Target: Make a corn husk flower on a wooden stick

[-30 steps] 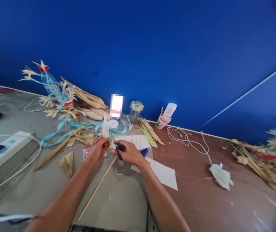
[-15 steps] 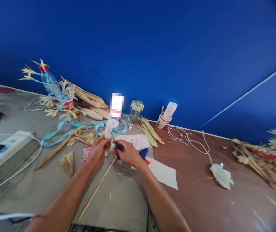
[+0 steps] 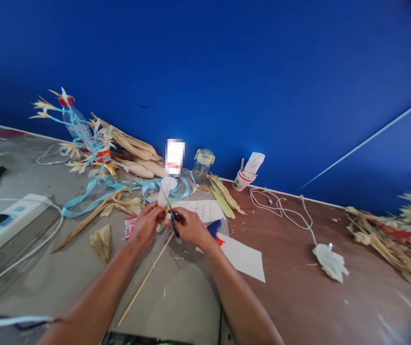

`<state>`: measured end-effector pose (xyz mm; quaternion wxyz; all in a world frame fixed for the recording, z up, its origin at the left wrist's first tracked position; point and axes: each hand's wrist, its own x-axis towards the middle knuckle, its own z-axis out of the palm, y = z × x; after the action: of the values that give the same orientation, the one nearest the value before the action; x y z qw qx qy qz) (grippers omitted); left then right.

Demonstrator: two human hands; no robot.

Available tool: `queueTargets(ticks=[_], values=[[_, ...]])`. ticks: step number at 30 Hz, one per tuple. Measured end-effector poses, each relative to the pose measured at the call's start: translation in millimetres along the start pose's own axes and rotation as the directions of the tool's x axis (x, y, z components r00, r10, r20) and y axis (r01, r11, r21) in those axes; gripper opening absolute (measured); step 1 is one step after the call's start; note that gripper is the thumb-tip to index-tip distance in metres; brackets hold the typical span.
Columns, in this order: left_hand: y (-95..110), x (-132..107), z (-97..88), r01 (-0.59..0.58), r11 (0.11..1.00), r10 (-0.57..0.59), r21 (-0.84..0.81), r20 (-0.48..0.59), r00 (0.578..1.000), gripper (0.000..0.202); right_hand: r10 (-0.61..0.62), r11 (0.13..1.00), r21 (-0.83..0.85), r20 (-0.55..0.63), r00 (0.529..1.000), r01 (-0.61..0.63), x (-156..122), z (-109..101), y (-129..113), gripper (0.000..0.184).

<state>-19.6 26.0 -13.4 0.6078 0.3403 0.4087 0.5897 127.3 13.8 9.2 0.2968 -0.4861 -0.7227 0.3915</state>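
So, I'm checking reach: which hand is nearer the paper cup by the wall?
Right. The right hand sits left of the paper cup; the left hand lies farther left.

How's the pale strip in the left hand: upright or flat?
Upright: the pale strip rises from the left hand, pinched at its base, with scissors in the right hand at its edge.

No writing can be read anywhere. The white paper cup with a red band (image 3: 240, 182) bears a green mark too small to make out. The red-and-white packet (image 3: 129, 226) on the grey worktop (image 3: 64, 268) carries print too blurred to read.
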Motion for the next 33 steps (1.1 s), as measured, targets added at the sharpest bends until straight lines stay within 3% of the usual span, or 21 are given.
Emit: queueTargets(ticks=[19, 33], values=[[0.0, 0.4, -1.0, 0.016, 1.000, -0.016, 0.025, 0.002, 1.000, 0.019, -0.038, 0.999, 0.009, -0.010, 0.999, 0.038, 0.6, -0.7, 0.1, 0.025], [2.4, 1.0, 1.0, 0.000, 1.000, -0.002, -0.031, -0.054, 0.999, 0.019, -0.052, 0.996, 0.071, 0.009, 0.999, 0.051, 1.5, -5.3, 2.6, 0.019]])
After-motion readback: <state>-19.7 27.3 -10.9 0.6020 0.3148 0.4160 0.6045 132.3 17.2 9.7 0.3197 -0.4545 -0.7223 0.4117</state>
